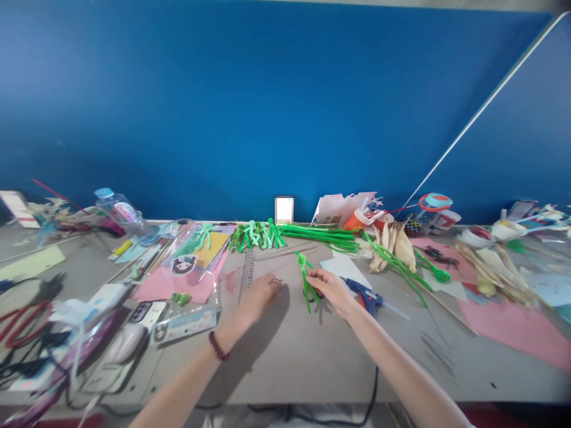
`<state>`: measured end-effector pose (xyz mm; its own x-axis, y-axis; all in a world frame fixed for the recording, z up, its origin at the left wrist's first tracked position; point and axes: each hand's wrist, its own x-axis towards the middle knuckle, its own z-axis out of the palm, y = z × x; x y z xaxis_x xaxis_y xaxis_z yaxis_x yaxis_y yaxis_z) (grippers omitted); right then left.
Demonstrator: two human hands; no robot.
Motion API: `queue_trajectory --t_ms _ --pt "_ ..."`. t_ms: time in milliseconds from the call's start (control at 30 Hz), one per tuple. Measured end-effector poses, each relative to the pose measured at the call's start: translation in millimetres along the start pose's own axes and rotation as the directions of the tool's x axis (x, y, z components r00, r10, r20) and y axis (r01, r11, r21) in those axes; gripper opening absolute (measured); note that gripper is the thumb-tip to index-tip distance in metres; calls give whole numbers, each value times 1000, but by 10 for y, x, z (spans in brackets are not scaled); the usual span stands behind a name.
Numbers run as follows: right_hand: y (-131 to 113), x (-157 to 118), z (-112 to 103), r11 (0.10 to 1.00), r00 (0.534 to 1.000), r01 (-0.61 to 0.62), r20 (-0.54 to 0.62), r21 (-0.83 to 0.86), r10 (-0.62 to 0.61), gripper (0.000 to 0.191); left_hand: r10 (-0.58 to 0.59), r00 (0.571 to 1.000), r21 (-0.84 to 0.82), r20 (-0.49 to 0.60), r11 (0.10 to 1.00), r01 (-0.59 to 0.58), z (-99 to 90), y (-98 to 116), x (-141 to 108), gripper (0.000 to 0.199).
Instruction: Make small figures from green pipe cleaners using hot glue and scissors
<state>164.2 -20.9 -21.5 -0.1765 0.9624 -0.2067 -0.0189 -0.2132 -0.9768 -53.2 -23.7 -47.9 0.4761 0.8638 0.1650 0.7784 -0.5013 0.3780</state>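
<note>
My right hand (329,289) pinches a green pipe-cleaner piece (302,263), which has a round coiled top and several loose strands hanging below. Under it, a dark item on the table is partly hidden. To its left, my left hand (263,291) is low over the table with its fingers curled together; whether something small is between the fingertips cannot be made out. A clear ruler (247,270) lies just left of that hand. Beyond the hands are a row of bent green pipe-cleaner pieces (257,235) and a bundle of straight green pipe cleaners (325,235).
A blue glue gun (366,295) lies right of my right hand. A phone (284,210) stands against the blue partition (276,119). At left are a plastic bag (203,279), a mouse (128,343), a bottle (120,211) and red-handled pliers (27,318). Dried husks (404,246) and pink paper (513,327) lie right.
</note>
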Motion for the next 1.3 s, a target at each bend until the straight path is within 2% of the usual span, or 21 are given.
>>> queue_trajectory --t_ms 67,167,300,367,500,600,733,800,867,967,1067,1167,1300 --pt "-2 -47 -8 1000 1000 12 -5 -10 -12 39 -1 999 172 41 985 -6 101 107 -166 31" --pt "10 -104 -20 1000 1000 12 -17 -4 -12 38 -31 999 301 7 953 27 294 287 -411 39" --pt "22 -160 -31 1000 1000 11 -25 6 -11 38 -2 997 365 -81 931 31 509 420 -666 39" --pt "17 -186 -27 1000 1000 13 -20 5 -13 37 74 994 381 -84 924 -37 586 445 -765 40" --pt "-4 -224 -4 1000 999 23 -29 4 -23 35 144 980 391 -135 917 -81 688 505 -953 36" --pt "-14 -231 12 1000 999 30 -33 6 -29 34 202 966 357 -161 925 -134 678 554 -1057 33" --pt "-11 -223 19 999 999 27 -34 18 -26 34 181 973 229 -144 963 -145 568 596 -1028 35" --pt "-6 -219 21 999 999 29 -40 14 -28 35 99 981 222 -170 973 -60 548 627 -950 40" --pt "-3 -218 23 999 998 31 -48 8 -30 35 -24 975 257 -221 963 81 577 667 -877 58" --pt "-9 -222 24 999 998 38 -57 -13 -38 34 -56 969 270 -243 955 123 660 723 -868 75" --pt "-28 -229 21 998 997 51 -61 -35 -53 34 -9 976 268 -218 961 69 688 752 -1004 69" --pt "-48 -239 21 998 996 55 -69 -31 -57 34 113 979 292 -168 954 -60 643 752 -1182 65" --pt "-55 -250 31 997 995 60 -77 -40 -63 35 237 952 356 -191 921 -157 580 700 -1324 59"
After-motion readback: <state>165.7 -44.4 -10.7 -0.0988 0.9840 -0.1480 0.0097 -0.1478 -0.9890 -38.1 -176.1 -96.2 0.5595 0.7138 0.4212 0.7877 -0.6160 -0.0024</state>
